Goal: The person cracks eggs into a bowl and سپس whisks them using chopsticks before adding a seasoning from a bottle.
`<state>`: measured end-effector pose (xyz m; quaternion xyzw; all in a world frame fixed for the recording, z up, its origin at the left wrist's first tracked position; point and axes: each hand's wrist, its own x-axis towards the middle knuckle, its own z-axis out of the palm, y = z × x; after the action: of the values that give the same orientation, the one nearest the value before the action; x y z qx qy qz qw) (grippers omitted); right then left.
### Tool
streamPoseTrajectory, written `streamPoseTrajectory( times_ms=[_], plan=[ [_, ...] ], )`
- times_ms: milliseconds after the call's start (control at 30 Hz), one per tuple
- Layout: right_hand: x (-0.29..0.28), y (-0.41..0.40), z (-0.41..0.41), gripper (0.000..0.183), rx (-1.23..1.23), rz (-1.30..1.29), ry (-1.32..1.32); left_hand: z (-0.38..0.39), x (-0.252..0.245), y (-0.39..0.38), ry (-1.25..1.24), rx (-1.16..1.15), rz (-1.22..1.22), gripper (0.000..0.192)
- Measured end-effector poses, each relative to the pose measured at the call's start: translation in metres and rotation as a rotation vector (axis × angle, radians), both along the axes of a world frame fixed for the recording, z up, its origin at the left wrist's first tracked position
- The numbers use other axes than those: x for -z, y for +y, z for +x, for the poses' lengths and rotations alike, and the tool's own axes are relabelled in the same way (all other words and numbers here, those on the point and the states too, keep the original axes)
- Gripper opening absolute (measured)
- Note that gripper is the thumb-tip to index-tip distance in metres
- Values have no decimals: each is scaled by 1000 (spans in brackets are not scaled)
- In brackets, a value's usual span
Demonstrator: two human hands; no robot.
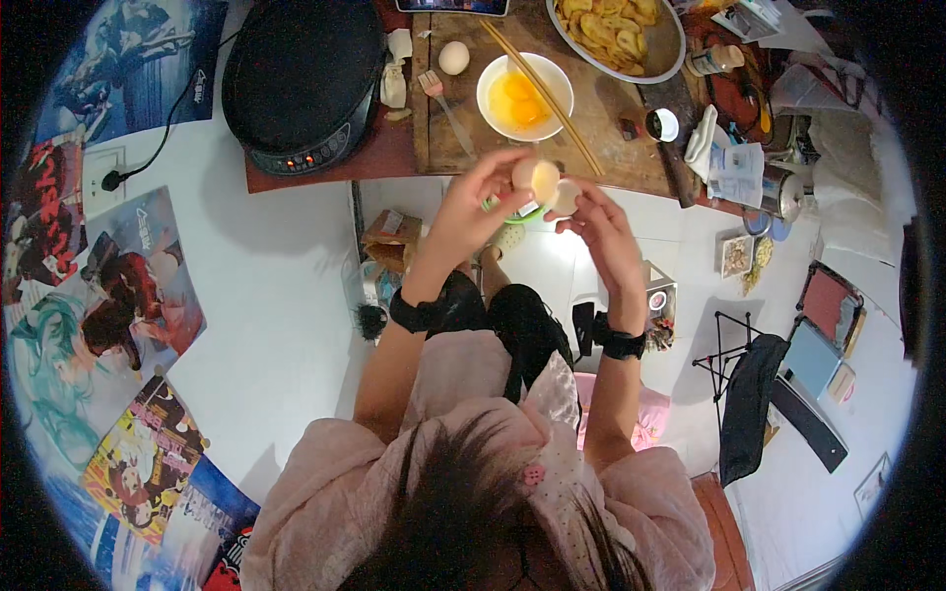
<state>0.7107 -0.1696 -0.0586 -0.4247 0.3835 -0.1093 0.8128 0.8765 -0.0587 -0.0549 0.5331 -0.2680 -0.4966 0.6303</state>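
Note:
My left hand [488, 188] holds one half of a cracked eggshell [538, 179], its pale inside turned up. In my right hand [602, 221] is the other shell half [565, 198], close beside the first. Both hands are just off the table's near edge, above a green-rimmed bin [526, 217] that they partly hide. Beyond them on the wooden board stands a white bowl [484, 103] with egg yolks [523, 100] in it. A pair of wooden chopsticks [543, 89] rests across the bowl. A whole egg [454, 57] and a fork [448, 111] lie to its left.
A round black electric griddle [299, 74] with lit indicators stands at the left. At the back right is a metal bowl of browned slices [610, 33]. A dark-handled knife [674, 173], a small jar [715, 60] and a kettle [783, 193] crowd the right side.

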Motion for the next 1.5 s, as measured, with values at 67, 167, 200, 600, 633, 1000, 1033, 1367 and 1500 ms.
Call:
streamPoseTrajectory(
  times_ms=[67, 167, 200, 600, 633, 1000, 1033, 1367, 1500],
  plan=[
    [11, 9, -10, 38, -62, 86, -21, -10, 12, 12, -86, 78, 74, 43],
    [23, 26, -18, 40, -70, 85, 87, -29, 38, 24, -184, 167, 170, 44],
    [31, 30, -21, 44, -74, 95, 101, -34, 46, 26, -275, 176, 239, 43],
    [167, 40, -49, 46, 45, 74, 246, -84, 167, 19, -483, 111, 326, 45],
    [174, 39, -45, 46, 44, 79, 246, -85, 171, 17, -442, 119, 331, 45],
    [202, 25, -52, 22, -62, -291, 466, -20, 100, 15, -195, 379, 592, 20],
    [190, 24, -46, 19, -79, -296, 433, -8, 96, 17, -202, 288, 525, 21],
    [91, 21, 2, 18, -372, -325, 265, 100, 83, -46, -1041, -335, 300, 25],
    [67, 23, 23, 19, -347, -293, 234, 113, 89, -73, -1281, -248, 408, 43]
  ],
)
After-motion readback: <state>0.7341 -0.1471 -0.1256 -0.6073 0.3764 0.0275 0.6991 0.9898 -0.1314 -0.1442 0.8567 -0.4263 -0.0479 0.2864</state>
